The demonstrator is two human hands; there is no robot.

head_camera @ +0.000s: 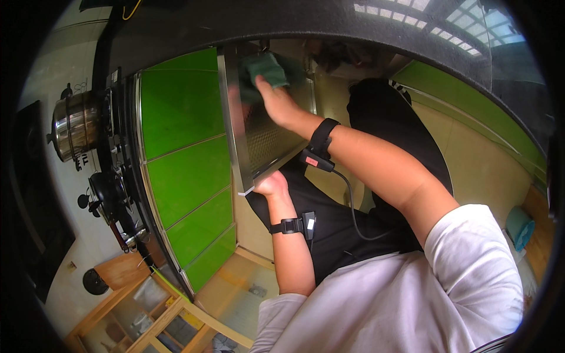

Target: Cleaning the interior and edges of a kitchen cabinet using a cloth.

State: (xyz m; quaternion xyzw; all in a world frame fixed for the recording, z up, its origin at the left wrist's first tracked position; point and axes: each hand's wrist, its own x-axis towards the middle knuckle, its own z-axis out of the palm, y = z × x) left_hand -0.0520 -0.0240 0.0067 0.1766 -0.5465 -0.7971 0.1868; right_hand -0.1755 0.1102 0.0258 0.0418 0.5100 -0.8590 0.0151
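Note:
My right hand (278,103) presses a folded green cloth (268,70) against the glossy inner face of a metal-framed panel (278,132), which looks like an open drawer front or appliance door. The cloth and hand are mirrored in its dark surface, and a patterned, mesh-like area shows lower on it. At the panel's near corner, my left hand (272,183) holds the edge, its fingers largely hidden behind the frame. Both wrists wear black straps with small boxes; a cable runs from the right one.
Green drawer fronts (185,101) stand left of the panel, below a hob with a steel pot (75,125) and a black pan (103,196). A dark countertop (282,20) arches across the top. Wooden shelving (190,309) is at lower left, and a teal roll (520,229) at right.

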